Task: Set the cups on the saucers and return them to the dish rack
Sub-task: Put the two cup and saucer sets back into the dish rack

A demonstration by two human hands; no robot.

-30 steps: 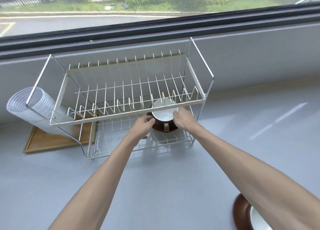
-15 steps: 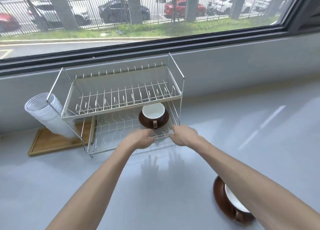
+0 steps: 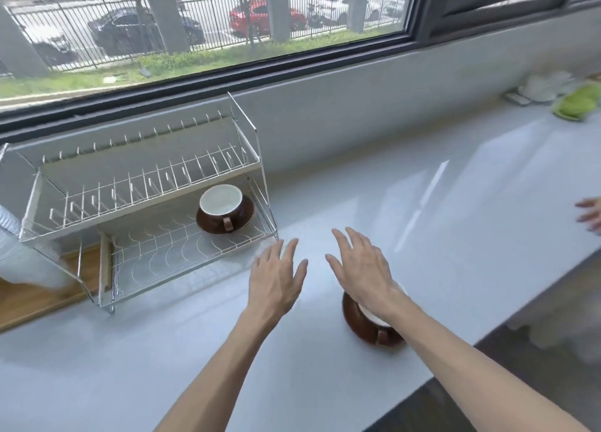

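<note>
One cup (image 3: pixel 221 200) sits upright on its saucer (image 3: pixel 247 212) at the right end of the dish rack (image 3: pixel 140 210), lower shelf, handle toward you; that pair looks done. The second cup (image 3: pixel 374 316) is on its own brown saucer (image 3: pixel 353 322) on the counter (image 3: pixel 455 236), near the front edge and well apart from the rack, mostly hidden under your right wrist. Your left hand (image 3: pixel 276 278) hovers over bare counter, fingers spread, holding nothing. Your right hand (image 3: pixel 364 269) is above the second cup, fingers splayed, also empty; you cannot tell from here whether the wrist touches the rim. The step in hand seems to be picking up this pair. Bring both hands down to the saucer's rim, one each side, thumbs on top and fingers under the edge, so the cup rides on it rather than being lifted alone. Keep the saucer level; glazed ware will likely let the cup slide if tilted. Mind the front edge of the counter when you slip fingers under. Aim for the open stretch of lower shelf just left of the first pair, come in low under the upper shelf's front rail, and set down without knocking the parked saucer. Another hand (image 3: pixel 590 213) shows at the far right edge; it is clear of your path.
</note>
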